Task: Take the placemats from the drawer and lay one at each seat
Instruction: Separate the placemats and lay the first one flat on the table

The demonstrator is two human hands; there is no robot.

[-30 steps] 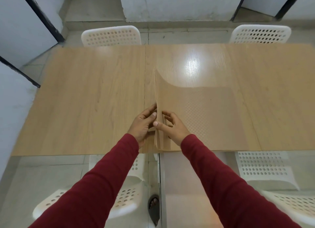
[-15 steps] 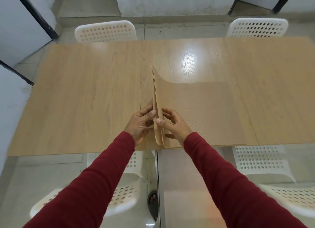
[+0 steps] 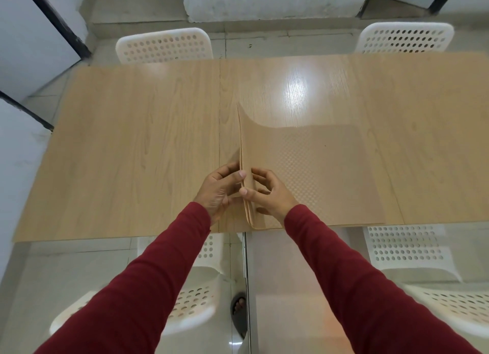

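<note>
A stack of tan, dot-textured placemats (image 3: pixel 312 173) lies on the wooden table (image 3: pixel 137 152) near its front edge, right of the centre seam. The stack's left edge is lifted upright, showing several thin layers. My left hand (image 3: pixel 221 189) presses on that raised edge from the left with thumb and fingers. From the right, my right hand (image 3: pixel 267 193) pinches the same edge, thumb on the layers. The drawer is not in view.
White perforated chairs stand at the far side, one at the left (image 3: pixel 164 46) and one at the right (image 3: pixel 404 38). Two more chairs sit under the near glass edge, left (image 3: pixel 190 298) and right (image 3: pixel 407 250). White panels with dark frames (image 3: pixel 34 30) line the left.
The view has shifted slightly. My hands stay on the raised edge of the placemat stack, and the fingers have shifted a little along the layers.
</note>
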